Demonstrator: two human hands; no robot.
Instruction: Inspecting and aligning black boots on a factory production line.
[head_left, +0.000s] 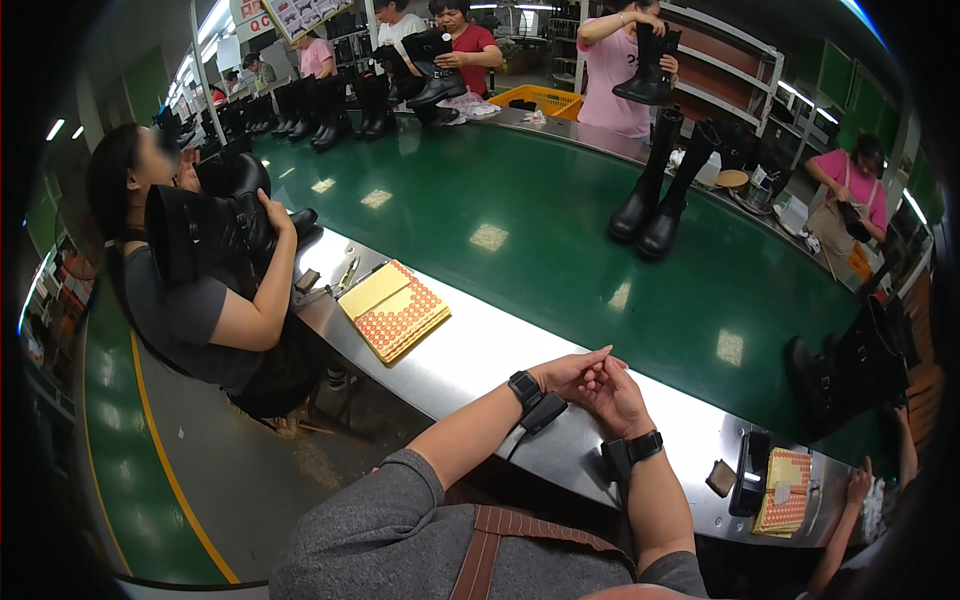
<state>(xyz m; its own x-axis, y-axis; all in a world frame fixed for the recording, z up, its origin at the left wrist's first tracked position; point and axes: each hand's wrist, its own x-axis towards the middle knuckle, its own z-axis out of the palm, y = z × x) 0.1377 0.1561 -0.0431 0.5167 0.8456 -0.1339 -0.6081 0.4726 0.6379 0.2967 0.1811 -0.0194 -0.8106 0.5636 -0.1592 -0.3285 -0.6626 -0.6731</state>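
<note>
Fingers [598, 372] of both hands interlaced — at steel ledge [480, 350] edge — empty-handed.

A long green conveyor belt [540, 210] runs from the upper left of the frame to the right edge, edged on the near side by a steel counter [470, 360]. On the belt, right of centre, a pair of tall black boots [655, 190] stands upright; more black boots [310, 115] stand at the upper left. On the counter lie a yellow-and-orange dotted pad [395, 310] left of centre, small tools [340, 275] beside it, and a second dotted pad [783, 490] at the lower right
</note>
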